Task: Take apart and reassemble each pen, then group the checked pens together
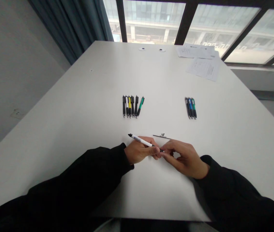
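My left hand (143, 150) is closed round a white pen (140, 140) with a black grip, its black clicker end pointing up and left. At the pen's other end, the thumb and forefinger of my right hand (184, 156) pinch together at the tip; whether a small part sits between them is hidden. Just beyond my hands lies a thin dark stick (157, 136), like an ink refill, with small shiny pieces (162, 135) beside it. Further off, a row of several pens (132, 106) in black, white, yellow and green lies on the left.
A smaller group of pens (191, 108), with blue and green ones, lies to the right on the white table (161, 80). Printed papers (203, 64) rest at the far right corner. Two oval inserts (162, 50) show near the back edge, before a window.
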Available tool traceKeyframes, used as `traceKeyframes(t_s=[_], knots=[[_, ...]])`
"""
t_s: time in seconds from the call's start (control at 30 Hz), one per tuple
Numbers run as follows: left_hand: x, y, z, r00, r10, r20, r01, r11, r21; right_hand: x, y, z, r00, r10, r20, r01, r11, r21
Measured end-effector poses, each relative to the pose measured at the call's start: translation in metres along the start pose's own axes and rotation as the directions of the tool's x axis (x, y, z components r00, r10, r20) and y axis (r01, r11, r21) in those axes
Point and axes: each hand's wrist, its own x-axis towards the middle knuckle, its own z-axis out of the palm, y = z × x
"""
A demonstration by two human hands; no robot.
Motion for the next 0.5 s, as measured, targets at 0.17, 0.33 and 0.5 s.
traceKeyframes(t_s=[0.17,0.33,0.5], knots=[[0.003,0.004,-0.012,0.995,0.029,-0.092,-0.028,1.0,0.011,-0.001,0.013,-0.015,0.994,0.09,-0.062,-0.085,0.993,0.079],[-0.002,0.012,-0.033,0.978,0.131,-0.164,-0.102,0.979,0.176,-0.003,0.033,-0.038,0.976,0.217,-0.004,-0.215,0.969,0.121],[-0.004,0.011,-0.039,0.911,0.41,-0.041,-0.268,0.666,0.696,-0.006,0.045,-0.046,0.973,0.219,0.071,-0.221,0.975,0.012]])
